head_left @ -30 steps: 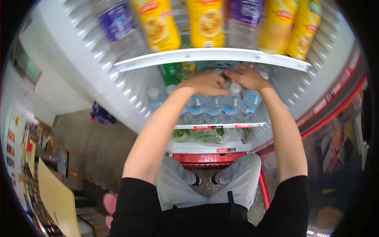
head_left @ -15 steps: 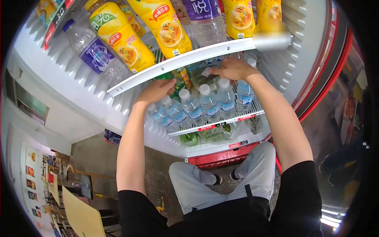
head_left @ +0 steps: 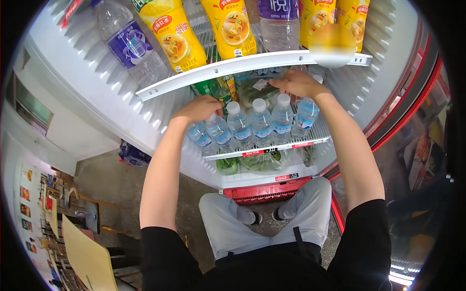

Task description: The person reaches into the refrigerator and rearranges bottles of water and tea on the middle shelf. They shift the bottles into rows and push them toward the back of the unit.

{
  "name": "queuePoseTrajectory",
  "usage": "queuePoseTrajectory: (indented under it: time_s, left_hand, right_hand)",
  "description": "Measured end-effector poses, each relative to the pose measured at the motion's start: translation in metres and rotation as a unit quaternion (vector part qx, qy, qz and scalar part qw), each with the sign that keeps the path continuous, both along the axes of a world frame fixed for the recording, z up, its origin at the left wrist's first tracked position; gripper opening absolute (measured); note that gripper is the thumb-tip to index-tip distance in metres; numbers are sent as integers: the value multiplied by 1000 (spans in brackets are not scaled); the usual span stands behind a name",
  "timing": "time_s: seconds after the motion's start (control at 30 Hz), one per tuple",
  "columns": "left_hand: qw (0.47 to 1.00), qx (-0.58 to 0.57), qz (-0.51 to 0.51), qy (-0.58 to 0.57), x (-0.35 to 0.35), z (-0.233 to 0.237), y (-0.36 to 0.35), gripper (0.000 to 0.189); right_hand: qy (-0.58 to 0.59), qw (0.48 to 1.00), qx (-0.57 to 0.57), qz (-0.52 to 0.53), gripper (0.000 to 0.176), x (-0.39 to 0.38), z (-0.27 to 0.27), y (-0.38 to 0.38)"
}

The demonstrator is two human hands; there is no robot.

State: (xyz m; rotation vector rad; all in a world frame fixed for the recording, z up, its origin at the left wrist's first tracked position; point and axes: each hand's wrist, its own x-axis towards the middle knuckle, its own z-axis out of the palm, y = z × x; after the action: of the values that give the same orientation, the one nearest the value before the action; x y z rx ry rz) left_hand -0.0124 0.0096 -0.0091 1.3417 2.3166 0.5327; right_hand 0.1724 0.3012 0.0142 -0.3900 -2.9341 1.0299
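Over the white caps at the left end of a row of water bottles (head_left: pixel 240 127) is my left hand (head_left: pixel 200 108), its fingers bent; what they touch is hidden. A green bottle (head_left: pixel 209 88) lies just behind it. My right hand (head_left: pixel 300 85) reaches under the upper shelf with thumb and fingers curled at the edge of a clear bag of green vegetables (head_left: pixel 252 92) bearing a white label (head_left: pixel 260 85). Whether its fingertips grip the bag is unclear.
The upper shelf's white front edge (head_left: pixel 218 72) runs above both hands, with yellow drink bottles (head_left: pixel 233 29) on it. Bagged greens (head_left: pixel 257 162) lie at the fridge bottom. The red-edged door (head_left: pixel 383 138) stands at the right; a yellowish table (head_left: pixel 87 252) is at lower left.
The view has shifted, with the upper shelf now further right. The labelled bag shows more openly, and my left hand sits lower, nearer the bottle caps.
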Motion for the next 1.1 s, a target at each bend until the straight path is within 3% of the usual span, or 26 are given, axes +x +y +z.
queuePoseTrajectory:
  time_s: [0.07,0.17,0.27,0.4,0.6,0.8,0.9,0.97,1.1]
  left_hand:
    - [1000,9,-12,2,-4,-1,0,39]
    - [1000,-9,18,4,0,3,-1,41]
    - [997,-57,-19,37,10,23,2,45]
    - [998,-35,42,-4,6,12,0,56]
    - [998,23,54,16,6,5,-6,59]
    - [997,53,42,37,9,6,-3,55]
    - [995,44,46,80,7,4,-2,54]
    - [989,72,38,123,9,2,-4,50]
    - [991,47,61,111,18,11,-11,52]
  right_hand:
    - [2,1000,-11,-5,73,-2,-3,2]
    - [9,1000,-3,-14,72,-2,-3,2]
    - [20,1000,-17,-12,71,-4,-6,5]
    - [35,999,1,-13,69,-8,-10,7]
    - [26,998,7,-48,66,-8,-8,6]
    - [60,986,156,16,47,-12,-17,14]
    - [211,950,230,-21,37,-11,-23,5]
    - [344,886,300,-79,28,-7,-18,-5]
    - [403,816,377,-172,23,7,-23,6]
